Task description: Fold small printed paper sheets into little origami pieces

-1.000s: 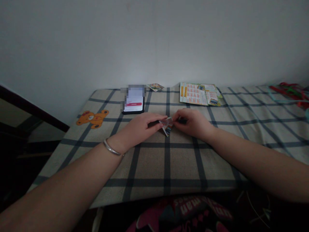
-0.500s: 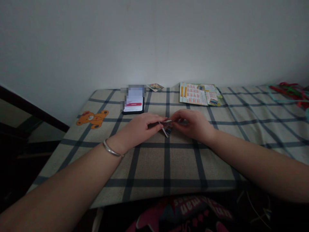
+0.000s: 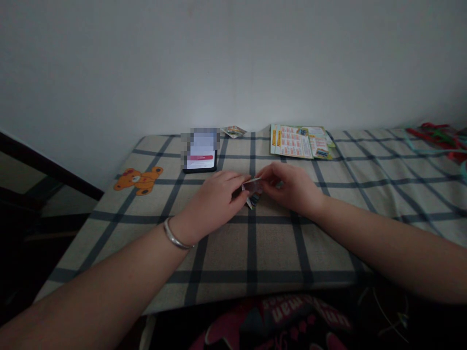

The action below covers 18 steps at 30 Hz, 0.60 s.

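A small folded piece of printed paper [image 3: 254, 198] is between my two hands, just above the checked tablecloth. My left hand [image 3: 221, 197], with a silver bangle [image 3: 175, 236] at the wrist, pinches its left side between thumb and fingers. On the other side my right hand [image 3: 290, 187] grips the paper's right edge, its fingers curled. A pale upper edge and a dark printed lower point show between the fingertips. The rest of the paper is hidden by my fingers.
A phone [image 3: 200, 155] with its screen lit lies beyond my left hand. Near the wall are a small folded paper [image 3: 234, 131] and printed leaflets [image 3: 295, 142]. An orange bear cutout [image 3: 138, 181] is at the left, red and green strips [image 3: 438, 138] at the far right.
My left hand has shifted slightly right and its thumb has moved along the paper. The paper has tilted and changed shape between the fingers. My right hand has barely moved.
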Each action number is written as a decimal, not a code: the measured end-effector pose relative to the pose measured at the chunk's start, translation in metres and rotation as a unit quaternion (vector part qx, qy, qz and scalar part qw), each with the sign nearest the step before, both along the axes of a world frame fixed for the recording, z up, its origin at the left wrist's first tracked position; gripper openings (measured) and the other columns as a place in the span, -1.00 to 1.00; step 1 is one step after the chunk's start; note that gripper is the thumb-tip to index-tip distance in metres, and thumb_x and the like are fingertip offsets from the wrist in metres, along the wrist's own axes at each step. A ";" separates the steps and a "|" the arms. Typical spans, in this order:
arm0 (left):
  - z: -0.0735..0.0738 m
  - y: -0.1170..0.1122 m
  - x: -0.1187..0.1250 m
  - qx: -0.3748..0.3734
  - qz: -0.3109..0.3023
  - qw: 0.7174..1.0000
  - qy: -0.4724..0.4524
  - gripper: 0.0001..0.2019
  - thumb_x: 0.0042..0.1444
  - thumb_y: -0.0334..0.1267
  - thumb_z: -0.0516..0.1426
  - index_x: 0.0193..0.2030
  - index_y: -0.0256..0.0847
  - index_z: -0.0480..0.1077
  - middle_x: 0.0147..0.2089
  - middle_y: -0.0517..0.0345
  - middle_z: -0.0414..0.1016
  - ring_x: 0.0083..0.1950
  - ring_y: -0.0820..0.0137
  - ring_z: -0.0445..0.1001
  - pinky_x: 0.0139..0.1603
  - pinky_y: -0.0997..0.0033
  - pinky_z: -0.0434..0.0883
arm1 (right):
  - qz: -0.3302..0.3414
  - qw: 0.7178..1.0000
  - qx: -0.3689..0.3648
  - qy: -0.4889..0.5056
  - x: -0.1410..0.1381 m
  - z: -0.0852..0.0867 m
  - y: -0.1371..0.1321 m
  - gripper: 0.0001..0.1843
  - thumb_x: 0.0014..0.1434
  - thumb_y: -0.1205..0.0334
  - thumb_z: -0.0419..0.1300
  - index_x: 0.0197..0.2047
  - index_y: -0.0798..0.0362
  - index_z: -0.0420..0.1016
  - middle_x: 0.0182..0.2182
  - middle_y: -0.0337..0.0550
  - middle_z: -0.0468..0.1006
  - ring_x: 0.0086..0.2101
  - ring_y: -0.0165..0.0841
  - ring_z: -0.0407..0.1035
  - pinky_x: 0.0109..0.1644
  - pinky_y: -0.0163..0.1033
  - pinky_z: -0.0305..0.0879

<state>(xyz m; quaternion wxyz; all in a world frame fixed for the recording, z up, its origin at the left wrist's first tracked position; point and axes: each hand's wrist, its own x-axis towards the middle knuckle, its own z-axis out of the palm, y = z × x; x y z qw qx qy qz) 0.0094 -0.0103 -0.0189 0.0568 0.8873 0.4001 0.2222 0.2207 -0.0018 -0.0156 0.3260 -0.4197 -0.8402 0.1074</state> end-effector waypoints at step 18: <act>-0.002 0.004 -0.004 0.010 -0.025 1.000 0.016 -0.70 0.26 -0.33 0.05 0.10 -0.28 0.40 0.06 0.03 0.49 0.10 0.26 0.39 0.17 0.16 0.33 | 0.044 0.998 -0.012 -0.049 0.003 -0.001 0.002 -0.89 0.14 0.28 0.15 -0.24 0.05 0.45 -0.32 -0.20 0.59 -0.37 -0.41 0.45 -0.31 -0.32 0.30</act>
